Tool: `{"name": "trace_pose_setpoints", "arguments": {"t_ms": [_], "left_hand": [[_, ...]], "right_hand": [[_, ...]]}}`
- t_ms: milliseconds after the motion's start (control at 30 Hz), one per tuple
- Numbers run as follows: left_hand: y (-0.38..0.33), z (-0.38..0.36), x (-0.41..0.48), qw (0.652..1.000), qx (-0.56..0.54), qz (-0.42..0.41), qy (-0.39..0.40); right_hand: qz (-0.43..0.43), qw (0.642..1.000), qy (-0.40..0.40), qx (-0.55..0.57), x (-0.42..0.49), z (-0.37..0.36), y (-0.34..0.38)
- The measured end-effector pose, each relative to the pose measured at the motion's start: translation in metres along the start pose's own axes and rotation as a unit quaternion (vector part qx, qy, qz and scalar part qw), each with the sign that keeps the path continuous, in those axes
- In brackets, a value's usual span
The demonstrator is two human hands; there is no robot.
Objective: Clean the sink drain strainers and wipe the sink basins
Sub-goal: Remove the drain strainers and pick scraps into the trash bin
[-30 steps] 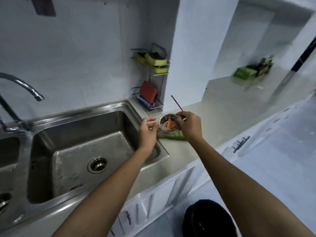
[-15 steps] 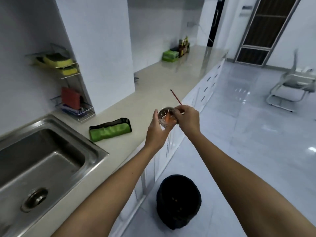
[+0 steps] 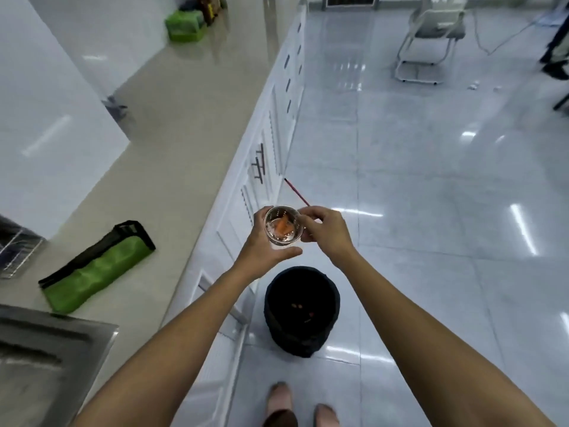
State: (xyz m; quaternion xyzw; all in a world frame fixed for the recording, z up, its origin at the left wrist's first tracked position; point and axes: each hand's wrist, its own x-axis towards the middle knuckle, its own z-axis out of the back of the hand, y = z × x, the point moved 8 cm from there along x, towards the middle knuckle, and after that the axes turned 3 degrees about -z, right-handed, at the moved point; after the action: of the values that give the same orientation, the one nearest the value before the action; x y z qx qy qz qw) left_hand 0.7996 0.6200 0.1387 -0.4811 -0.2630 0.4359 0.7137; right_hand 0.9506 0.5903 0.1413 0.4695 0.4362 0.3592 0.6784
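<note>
A round metal drain strainer (image 3: 281, 227) with orange food scraps in it is held in the air over the floor, just beyond a black trash bin (image 3: 302, 309). My left hand (image 3: 265, 248) grips the strainer from below and the side. My right hand (image 3: 323, 231) pinches a thin red stick (image 3: 296, 192) that points away from the strainer's rim. A corner of the steel sink (image 3: 55, 337) shows at the lower left. A few small scraps lie inside the bin.
A folded green and black cloth (image 3: 98, 266) lies on the beige counter (image 3: 172, 155). White cabinet doors with handles (image 3: 260, 163) run along the counter front. A white chair (image 3: 431, 35) stands far off on the glossy floor. My feet (image 3: 295, 405) are below the bin.
The view swung from the sink to the floor and the bin. Both hands carried the strainer and stick off the counter edge, out above the trash bin.
</note>
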Motion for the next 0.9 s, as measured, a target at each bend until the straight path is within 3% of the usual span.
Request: {"name": "trace_pose_setpoints", "arguments": {"t_ms": [133, 400, 667, 833, 900], "left_hand": [[0.025, -0.03, 0.008, 0.996, -0.034, 0.016, 0.084], [0.041, -0.034, 0.026, 0.992, -0.062, 0.054, 0.096], [0.034, -0.009, 0.044, 0.997, -0.007, 0.026, 0.074], [0.044, -0.01, 0.045, 0.993, 0.085, 0.026, 0.083], [0.05, -0.014, 0.045, 0.985, 0.145, 0.034, 0.091]], "right_hand": [[-0.039, 0.999, -0.018, -0.001, 0.005, 0.01, -0.035], [-0.073, 0.996, -0.042, -0.01, 0.022, 0.012, -0.034], [-0.061, 0.998, -0.005, 0.005, 0.035, 0.003, -0.016], [-0.104, 0.994, 0.037, -0.009, 0.026, -0.005, -0.04], [-0.1, 0.994, 0.016, -0.039, 0.023, 0.0, -0.049]]}}
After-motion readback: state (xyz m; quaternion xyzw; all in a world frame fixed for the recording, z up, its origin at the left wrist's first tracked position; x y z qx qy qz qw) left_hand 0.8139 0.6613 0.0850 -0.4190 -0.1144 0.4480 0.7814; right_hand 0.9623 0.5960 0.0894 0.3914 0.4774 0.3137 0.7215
